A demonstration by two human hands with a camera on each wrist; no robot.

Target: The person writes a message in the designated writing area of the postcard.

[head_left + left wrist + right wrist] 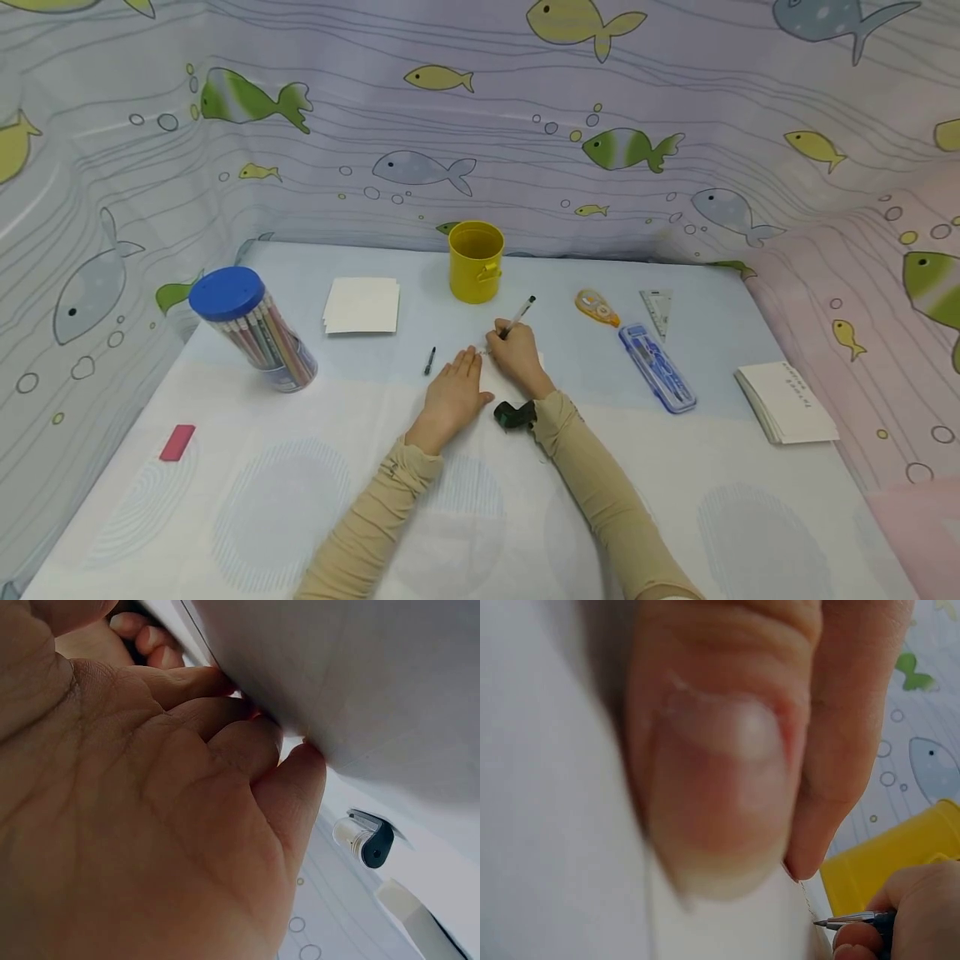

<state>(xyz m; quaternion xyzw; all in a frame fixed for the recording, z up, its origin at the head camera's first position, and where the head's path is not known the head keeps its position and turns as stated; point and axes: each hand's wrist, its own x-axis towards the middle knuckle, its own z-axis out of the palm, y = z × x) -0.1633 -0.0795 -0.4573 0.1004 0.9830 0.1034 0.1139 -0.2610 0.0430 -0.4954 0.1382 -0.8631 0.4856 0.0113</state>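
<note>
A: Near edge of the pale patterned tablecloth (247, 508), two beige-sleeved arms come in. Left hand (452, 398) lies flat, fingers straight and together, pressing on a small white paper card (491, 379); holds nothing by curling. Wrist view confirms the fingertips (300, 772) are against the paper's underside edge.

B: Right hand?

A: Right hand (515, 354) is just beside the left, fingers curled round a slim clear-barrelled pen with a dark cap end (518, 316). Pen tilts up and away toward the cup. In the right wrist view the metal tip (831, 923) touches the paper. A black wrist-camera mount (513, 414) sits at the right wrist.

B: Things around?

A: Small black pen cap (430, 360) lies left of the left hand, apart from it. Pink rectangular eraser (177, 442) far left, near the front. Clear cylinder of pencils with a blue lid (251, 329), tilted, at left. Blue transparent geometry case (657, 367) to the right, stack of white cards (786, 402) beyond it at the right edge.

B: Further back?

A: White square paper pad (362, 305), yellow metal cup with a small handle (476, 261), orange correction-tape dispenser (597, 307), clear set square (658, 310). Behind everything, a fish-print curtain (420, 125).
</note>
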